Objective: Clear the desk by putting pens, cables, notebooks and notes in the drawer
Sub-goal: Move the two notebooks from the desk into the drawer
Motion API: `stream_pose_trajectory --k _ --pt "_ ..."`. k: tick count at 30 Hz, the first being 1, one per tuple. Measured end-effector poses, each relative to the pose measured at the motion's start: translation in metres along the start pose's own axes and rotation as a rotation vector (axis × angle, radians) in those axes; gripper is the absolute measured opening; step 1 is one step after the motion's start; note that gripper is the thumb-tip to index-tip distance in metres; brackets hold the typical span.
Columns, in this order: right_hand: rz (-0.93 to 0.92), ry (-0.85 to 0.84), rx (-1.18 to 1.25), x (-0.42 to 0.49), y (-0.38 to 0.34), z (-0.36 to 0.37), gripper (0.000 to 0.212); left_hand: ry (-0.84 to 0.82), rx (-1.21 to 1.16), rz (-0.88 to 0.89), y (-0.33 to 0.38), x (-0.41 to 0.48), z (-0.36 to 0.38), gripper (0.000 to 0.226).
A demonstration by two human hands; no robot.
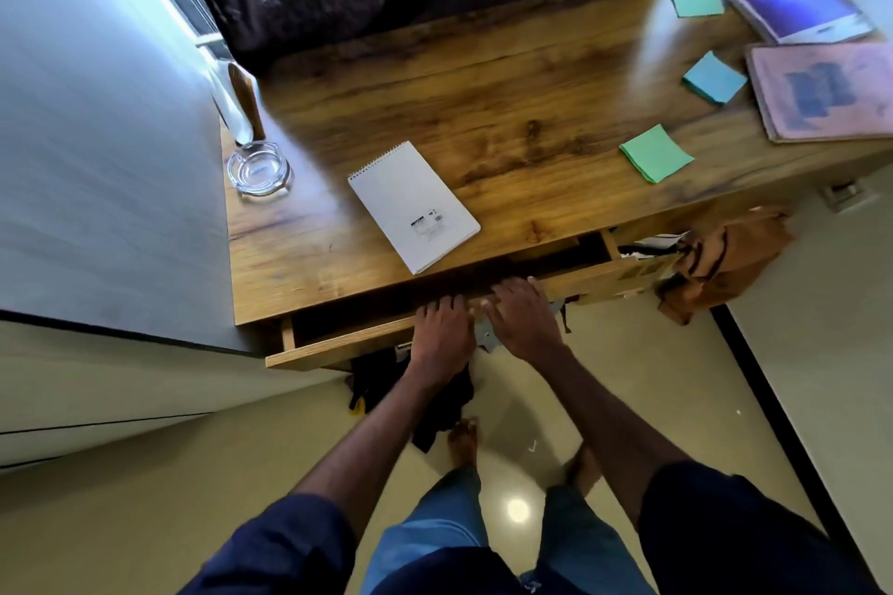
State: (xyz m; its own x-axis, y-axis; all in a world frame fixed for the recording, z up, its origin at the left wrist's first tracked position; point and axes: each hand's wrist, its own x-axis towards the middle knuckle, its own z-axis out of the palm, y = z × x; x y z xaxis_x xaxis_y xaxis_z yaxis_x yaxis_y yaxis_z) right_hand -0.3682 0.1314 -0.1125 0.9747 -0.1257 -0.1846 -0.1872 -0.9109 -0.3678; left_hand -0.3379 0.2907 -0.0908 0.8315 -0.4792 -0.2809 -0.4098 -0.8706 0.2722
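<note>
Standing at the desk (531, 111), the person hooks the fingers of the left hand (442, 329) and the right hand (524, 319) over the front of the part-open drawer (338, 345). The white spiral notepad (413, 205) lies on the desktop just beyond them.

1. Cool daylight comes in at the top left and bleaches the wall (96, 111) bluish white; a 2nd bright patch burns out the top right corner.
2. Pale sheen streaks the desk (507, 111) beside the ashtray (259, 169).
3. 1 round glare spot sits on the floor (517, 510).
4. The drawer (348, 345) is dark inside.
5. Motion blur smears the notebooks (831, 89) at the right; wide-angle distortion bends the edges.
</note>
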Motion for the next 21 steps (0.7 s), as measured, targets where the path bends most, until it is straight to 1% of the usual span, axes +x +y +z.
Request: stream_pose_trajectory --k 5,10,16,21 --pt "-0.016 -0.039 0.023 -0.014 0.001 -0.009 0.035 -0.022 -0.009 0.021 0.007 -0.015 -0.009 0.029" --pt "0.042 -0.067 0.018 -0.058 0.004 -0.007 0.034 -0.154 0.012 -0.015 0.026 -0.05 -0.009 0.025" --pt "0.055 -0.208 -0.043 -0.126 0.013 -0.01 0.04 -0.262 0.019 -0.015 0.052 -0.1 0.011 0.021" --pt "0.02 -0.375 -0.024 -0.177 0.034 -0.01 0.039 -0.313 -0.021 -0.063 0.079 -0.143 0.035 0.016"
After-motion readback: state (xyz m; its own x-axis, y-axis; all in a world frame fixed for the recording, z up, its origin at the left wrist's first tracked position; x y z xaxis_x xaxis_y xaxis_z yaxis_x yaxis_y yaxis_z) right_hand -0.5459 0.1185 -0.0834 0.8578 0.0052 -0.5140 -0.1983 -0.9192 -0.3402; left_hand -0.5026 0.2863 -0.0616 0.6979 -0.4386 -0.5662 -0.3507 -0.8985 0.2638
